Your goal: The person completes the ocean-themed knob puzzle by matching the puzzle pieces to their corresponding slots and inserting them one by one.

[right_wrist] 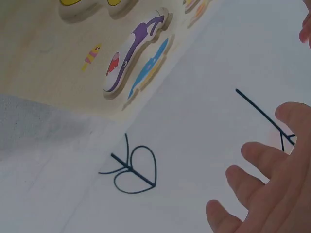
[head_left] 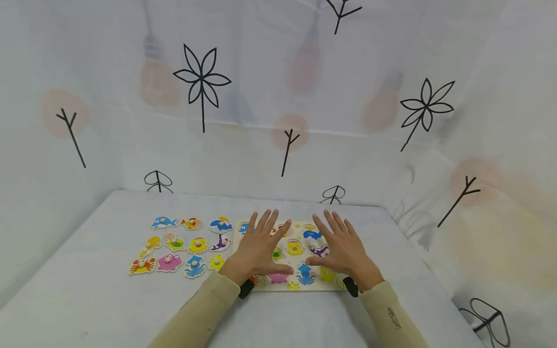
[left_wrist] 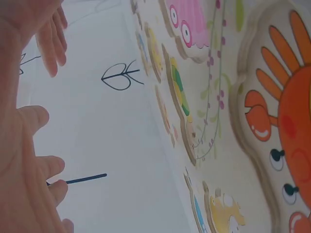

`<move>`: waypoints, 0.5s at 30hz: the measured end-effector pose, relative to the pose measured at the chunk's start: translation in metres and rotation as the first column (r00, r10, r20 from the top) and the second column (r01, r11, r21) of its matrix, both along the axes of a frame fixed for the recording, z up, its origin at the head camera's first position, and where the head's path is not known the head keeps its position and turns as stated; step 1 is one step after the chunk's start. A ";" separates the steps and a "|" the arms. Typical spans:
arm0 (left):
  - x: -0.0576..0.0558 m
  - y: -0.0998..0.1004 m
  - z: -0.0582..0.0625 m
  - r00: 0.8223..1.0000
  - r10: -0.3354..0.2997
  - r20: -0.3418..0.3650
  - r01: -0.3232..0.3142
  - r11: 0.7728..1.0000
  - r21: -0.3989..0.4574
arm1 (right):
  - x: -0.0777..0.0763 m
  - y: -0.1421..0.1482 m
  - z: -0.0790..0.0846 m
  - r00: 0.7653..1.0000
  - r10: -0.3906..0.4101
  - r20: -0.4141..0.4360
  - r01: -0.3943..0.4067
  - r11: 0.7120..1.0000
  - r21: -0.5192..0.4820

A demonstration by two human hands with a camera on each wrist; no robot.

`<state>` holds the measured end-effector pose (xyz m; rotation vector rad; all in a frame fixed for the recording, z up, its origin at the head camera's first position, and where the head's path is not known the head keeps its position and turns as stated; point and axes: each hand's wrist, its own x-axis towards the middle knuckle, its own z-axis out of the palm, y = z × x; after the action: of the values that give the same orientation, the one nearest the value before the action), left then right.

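Puzzle board (right_wrist: 43, 73) lay on counter (head_left: 109, 304), left hand (head_left: 256, 251) and right hand (head_left: 344, 250) spread wide over it, empty; contact was hard to tell. Knobbed pieces (head_left: 198, 245) sat leftward. Steady board, light touch looked best!

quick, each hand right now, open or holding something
Left hand: open, fingers spread, holding nothing.
Right hand: open, fingers spread, holding nothing.
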<state>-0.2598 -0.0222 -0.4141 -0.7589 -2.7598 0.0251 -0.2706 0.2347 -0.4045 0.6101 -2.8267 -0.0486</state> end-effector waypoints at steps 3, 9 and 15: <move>0.000 -0.001 0.003 1.000 -0.019 0.019 0.019 0.999 0.042 | 0.002 0.001 0.003 1.000 0.011 0.000 -0.011 1.000 -0.015; 0.002 -0.017 0.006 0.999 -0.012 0.049 0.009 0.997 0.077 | 0.005 0.002 0.004 1.000 0.013 0.016 -0.013 0.999 -0.044; 0.008 -0.043 0.009 0.992 -0.024 0.122 0.011 0.994 0.107 | 0.007 0.008 -0.008 0.997 -0.006 0.079 0.012 0.997 -0.074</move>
<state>-0.2515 -0.0648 -0.4050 -0.7813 -2.8429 -0.1760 -0.2641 0.2424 -0.4130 0.5950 -2.8918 0.0808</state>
